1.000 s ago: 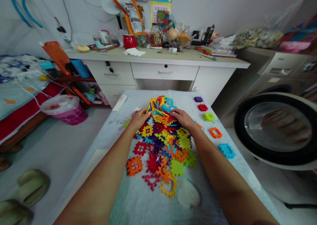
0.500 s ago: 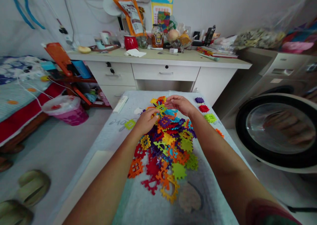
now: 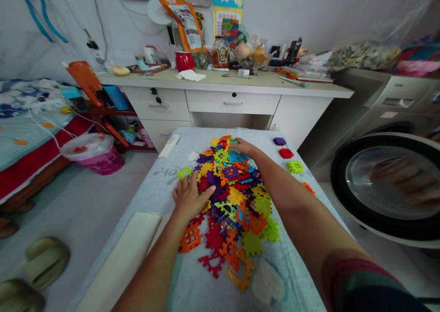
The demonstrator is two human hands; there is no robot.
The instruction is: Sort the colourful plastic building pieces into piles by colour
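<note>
1. Plastic tiles [image 3: 233,188] in many colours lay heaped down the middle of the cloth-covered worktop [image 3: 206,280], from near its far edge towards the near one.
2. The left hand [image 3: 190,197] lay flat on the heap's left side, fingers spread, its grip apart and holding nothing.
3. The right hand [image 3: 244,147] rested at the far end of the heap, fingertips among the tiles. Whether its grip was closed on one could not be told.
4. Bare cloth ran along the left edge, with only a lime tile [image 3: 184,172] and a white bar [image 3: 168,146] towards the far left corner. A cream strip [image 3: 120,261] lay along the near left edge.
5. Along the right edge sat a purple tile [image 3: 279,141], a red tile [image 3: 285,153], a green tile [image 3: 295,167] and an orange tile [image 3: 309,188], in a row apart from the heap.
6. Grey lettering [image 3: 165,172] on the cloth beside the lime tile was upside down and unreadable.
7. Print on the wall poster [image 3: 228,0] was too small to read.
</note>
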